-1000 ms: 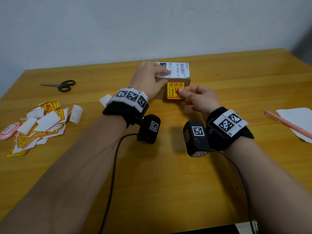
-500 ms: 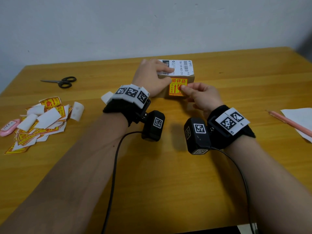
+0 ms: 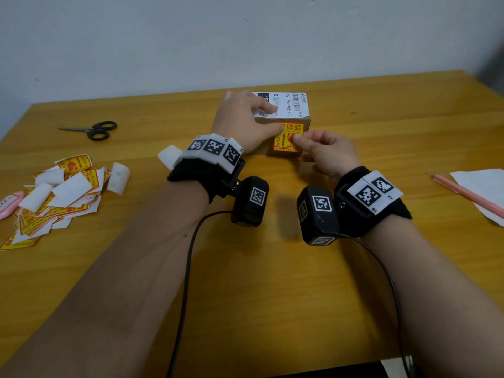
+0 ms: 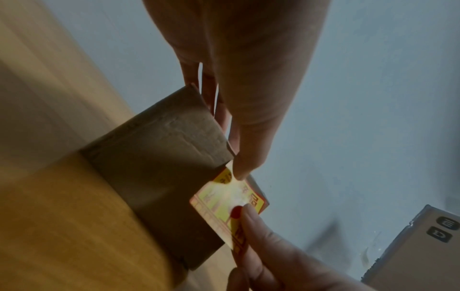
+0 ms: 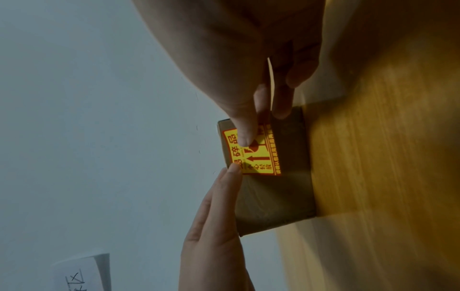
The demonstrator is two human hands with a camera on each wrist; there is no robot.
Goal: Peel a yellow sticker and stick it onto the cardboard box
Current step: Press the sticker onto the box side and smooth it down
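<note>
pressing a yellow sticker [image 3: 288, 139] flat against the near side of a small cardboard box [image 3: 306, 124], both hands at work. box stands on the wooden table [image 3: 259, 282], toward the far middle, white shipping label [image 3: 286, 103] on its top face.

left hand [image 3: 242, 118] lies over the box's top left: fingers fairly straight across the label, thumb reaching down the front face, its tip on the sticker's upper left corner. it steadies the box more than it wraps it.

right hand [image 3: 327, 152] at the box's front right: index fingertip [image 5: 245, 140] pushed against the sticker's middle, near the red printed mark; other fingers loosely curled, nothing held in them.

left wrist view: sticker [image 4: 231, 204] catches glare, a thumb tip at its top corner, a finger of the other hand on its lower part. whether every edge is stuck down, cannot tell.

left side of table: heap of yellow stickers and white backing papers [image 3: 54, 197], pink object [image 3: 8, 204] at the edge beside it, black scissors [image 3: 94, 130] farther back. right side: pink pencil [image 3: 469, 196] lying across white paper [image 3: 482, 184]. one curled white backing scrap [image 3: 169, 156] just beside the left wrist.
</note>
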